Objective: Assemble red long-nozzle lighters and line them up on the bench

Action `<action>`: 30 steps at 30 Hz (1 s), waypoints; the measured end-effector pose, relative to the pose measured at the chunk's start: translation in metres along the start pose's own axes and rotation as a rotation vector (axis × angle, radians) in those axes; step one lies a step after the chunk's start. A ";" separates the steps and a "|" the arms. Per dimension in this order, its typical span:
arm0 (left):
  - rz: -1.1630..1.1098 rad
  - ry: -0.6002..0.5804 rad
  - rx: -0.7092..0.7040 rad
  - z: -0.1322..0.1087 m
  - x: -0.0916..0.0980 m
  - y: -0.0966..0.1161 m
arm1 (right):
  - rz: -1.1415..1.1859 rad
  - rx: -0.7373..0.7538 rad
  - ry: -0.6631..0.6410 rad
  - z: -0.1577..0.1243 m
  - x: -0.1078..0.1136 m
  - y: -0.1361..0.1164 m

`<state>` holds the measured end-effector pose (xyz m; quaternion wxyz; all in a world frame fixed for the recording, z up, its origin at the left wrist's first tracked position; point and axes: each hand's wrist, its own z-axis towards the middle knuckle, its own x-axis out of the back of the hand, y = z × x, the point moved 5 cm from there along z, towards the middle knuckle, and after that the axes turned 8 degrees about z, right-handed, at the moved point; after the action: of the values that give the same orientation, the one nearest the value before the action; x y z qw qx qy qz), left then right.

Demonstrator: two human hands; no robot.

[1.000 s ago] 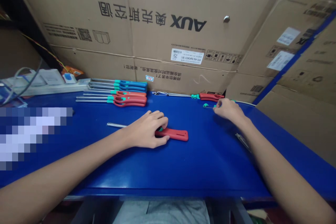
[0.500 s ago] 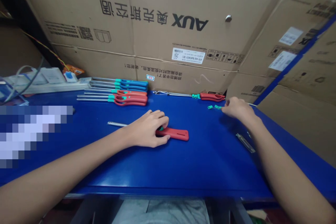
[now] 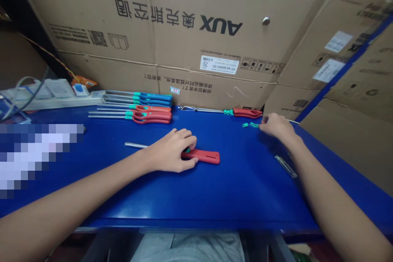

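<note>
Red-handled tool (image 3: 204, 156) under left hand (image 3: 172, 151)

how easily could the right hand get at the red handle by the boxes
Probably yes: the right hand sits close to that red handle; only small green pieces lie nearby, leaving the way free.

The red plastic handle (image 3: 201, 156) looks smooth with a slight sheen, and the steel shaft (image 3: 135, 145) running from it is bright and polished. Under that handle, the painted tabletop (image 3: 233, 200) is glossy blue. Beyond it, the cardboard cartons (image 3: 184, 69) look matt and slightly rough; right of it, small teal plastic pieces (image 3: 250, 125) look smooth.
</note>
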<state>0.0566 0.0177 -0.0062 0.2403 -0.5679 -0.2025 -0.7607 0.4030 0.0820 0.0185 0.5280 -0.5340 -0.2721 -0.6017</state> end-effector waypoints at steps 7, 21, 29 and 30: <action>0.009 -0.009 -0.005 0.000 0.000 0.000 | 0.252 0.136 -0.082 -0.002 -0.020 -0.008; 0.003 -0.010 0.000 0.001 -0.001 0.000 | 0.760 0.473 -0.004 -0.040 -0.030 -0.072; -0.270 0.042 -0.159 0.000 -0.001 0.017 | 1.236 0.376 -0.019 -0.039 -0.030 -0.078; -0.280 0.054 -0.194 -0.001 0.001 0.018 | 1.271 0.387 0.005 -0.038 -0.028 -0.078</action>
<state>0.0664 0.0029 -0.0046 0.0814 -0.5343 -0.1985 -0.8176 0.3140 0.0804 -0.0004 0.8671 -0.4848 -0.0062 -0.1148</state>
